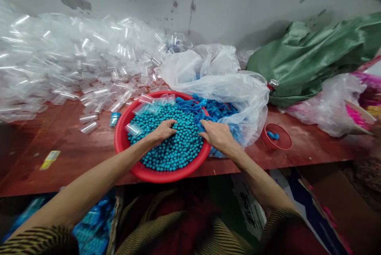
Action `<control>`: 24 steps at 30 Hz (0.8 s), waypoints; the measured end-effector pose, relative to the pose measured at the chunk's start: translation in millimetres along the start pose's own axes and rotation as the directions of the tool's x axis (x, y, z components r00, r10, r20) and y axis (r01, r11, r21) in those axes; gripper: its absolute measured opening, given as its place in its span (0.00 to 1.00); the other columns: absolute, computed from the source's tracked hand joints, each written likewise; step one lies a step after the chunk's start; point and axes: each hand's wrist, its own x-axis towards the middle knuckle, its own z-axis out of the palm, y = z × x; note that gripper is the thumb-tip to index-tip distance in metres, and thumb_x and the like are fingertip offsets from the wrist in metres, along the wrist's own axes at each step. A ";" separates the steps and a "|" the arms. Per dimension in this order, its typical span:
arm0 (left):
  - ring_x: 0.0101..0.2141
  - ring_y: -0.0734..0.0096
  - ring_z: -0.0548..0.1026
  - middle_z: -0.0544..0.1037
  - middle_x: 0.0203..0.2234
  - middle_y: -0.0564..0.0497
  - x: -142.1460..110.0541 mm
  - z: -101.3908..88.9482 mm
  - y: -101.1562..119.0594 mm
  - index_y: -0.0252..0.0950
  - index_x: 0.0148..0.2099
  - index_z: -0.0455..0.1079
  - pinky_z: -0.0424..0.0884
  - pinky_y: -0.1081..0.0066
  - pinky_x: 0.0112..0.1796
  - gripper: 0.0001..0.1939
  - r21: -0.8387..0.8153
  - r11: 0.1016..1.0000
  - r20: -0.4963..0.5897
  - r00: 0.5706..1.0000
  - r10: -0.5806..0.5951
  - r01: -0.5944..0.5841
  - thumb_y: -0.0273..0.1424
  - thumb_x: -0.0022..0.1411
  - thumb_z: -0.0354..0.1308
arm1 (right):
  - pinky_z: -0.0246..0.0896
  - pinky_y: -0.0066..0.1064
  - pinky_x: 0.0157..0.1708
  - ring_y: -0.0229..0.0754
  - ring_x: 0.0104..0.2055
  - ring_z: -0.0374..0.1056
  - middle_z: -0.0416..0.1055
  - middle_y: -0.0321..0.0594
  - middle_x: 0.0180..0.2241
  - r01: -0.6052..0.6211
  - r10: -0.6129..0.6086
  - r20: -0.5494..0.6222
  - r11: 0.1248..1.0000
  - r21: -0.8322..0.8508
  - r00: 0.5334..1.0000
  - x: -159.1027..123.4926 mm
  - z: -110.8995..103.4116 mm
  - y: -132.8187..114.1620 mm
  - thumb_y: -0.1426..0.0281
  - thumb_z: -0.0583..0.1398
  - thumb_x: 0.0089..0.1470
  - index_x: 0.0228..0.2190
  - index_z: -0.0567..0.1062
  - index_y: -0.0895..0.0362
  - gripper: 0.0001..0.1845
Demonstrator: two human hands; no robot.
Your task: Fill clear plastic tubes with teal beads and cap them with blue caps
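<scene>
A red basin [119, 136] stands at the table's front edge, filled with small round blue beads [169, 156]. Just over the beads is my left hand [163, 132], its fingers curled together; whatever may be between them is too small to make out. My right hand [218, 136] reaches over the basin's right rim, with thumb and finger around a small blue plastic piece in the heap of blue plastic pieces [220, 108]. These spill from a white plastic bag [238, 88]. Several clear plastic tubes [149, 107] lie on the beads at the basin's back left.
A large pile of clear tubes [89, 56] covers the back left. One blue-filled tube [114, 119] lies left of the basin. At right are a small red basket [277, 136] holding blue pieces, a green sack [303, 60] and a bag with pink items [330, 104].
</scene>
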 end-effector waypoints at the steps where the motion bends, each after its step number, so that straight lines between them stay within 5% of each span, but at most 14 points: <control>1: 0.23 0.77 0.65 0.66 0.21 0.58 -2.8 -0.4 0.5 0.34 0.34 0.63 0.61 0.76 0.26 0.10 -0.068 0.998 0.004 1.000 -0.011 0.012 0.23 0.45 0.51 | 0.62 0.35 0.34 0.50 0.41 0.71 0.75 0.48 0.41 0.011 -0.009 0.032 0.999 -0.035 0.999 0.8 2.3 -6.1 0.67 0.55 0.57 0.50 0.67 0.59 0.19; 6: 0.21 0.79 0.62 0.64 0.18 0.61 -15.0 -5.9 1.4 0.35 0.35 0.65 0.57 0.76 0.26 0.16 -0.486 0.864 0.027 0.990 -0.137 0.132 0.28 0.40 0.60 | 0.59 0.34 0.41 0.47 0.46 0.66 0.71 0.46 0.47 0.096 -0.096 -0.038 0.995 -0.014 0.995 16.7 12.9 -21.1 0.69 0.51 0.59 0.55 0.62 0.58 0.22; 9: 0.23 0.78 0.63 0.68 0.20 0.59 -21.5 -11.5 0.8 0.34 0.34 0.66 0.59 0.75 0.29 0.18 -0.555 0.818 0.011 0.984 -0.179 0.155 0.29 0.37 0.64 | 0.56 0.36 0.44 0.49 0.47 0.63 0.72 0.46 0.43 0.149 -0.152 -0.058 0.987 -0.059 0.987 27.6 14.8 -25.5 0.69 0.50 0.59 0.51 0.67 0.58 0.19; 14: 0.26 0.76 0.65 0.70 0.23 0.57 -29.8 -18.2 -4.5 0.34 0.35 0.68 0.60 0.73 0.31 0.19 -0.587 0.795 -0.016 0.980 -0.199 0.152 0.32 0.37 0.66 | 0.56 0.32 0.37 0.46 0.43 0.65 0.71 0.44 0.41 0.195 -0.194 0.013 0.980 -0.028 0.981 42.2 17.2 -32.3 0.65 0.53 0.59 0.45 0.70 0.56 0.15; 19: 0.25 0.77 0.64 0.68 0.21 0.58 -35.4 -17.0 -6.2 0.34 0.34 0.66 0.58 0.74 0.30 0.15 -0.535 0.839 -0.113 0.977 -0.182 0.094 0.32 0.42 0.63 | 0.55 0.30 0.33 0.44 0.40 0.65 0.70 0.45 0.39 0.169 -0.174 -0.085 0.983 -0.069 0.981 37.3 10.9 -30.0 0.71 0.48 0.61 0.49 0.67 0.56 0.16; 24: 0.29 0.73 0.67 0.70 0.24 0.56 -37.4 -13.7 -1.8 0.35 0.35 0.68 0.61 0.72 0.32 0.11 -0.288 0.956 -0.261 0.965 -0.029 -0.049 0.30 0.45 0.59 | 0.55 0.32 0.32 0.47 0.39 0.64 0.70 0.49 0.35 0.218 -0.230 -0.070 0.966 -0.140 0.971 24.2 -1.7 -35.9 0.79 0.47 0.58 0.38 0.71 0.60 0.15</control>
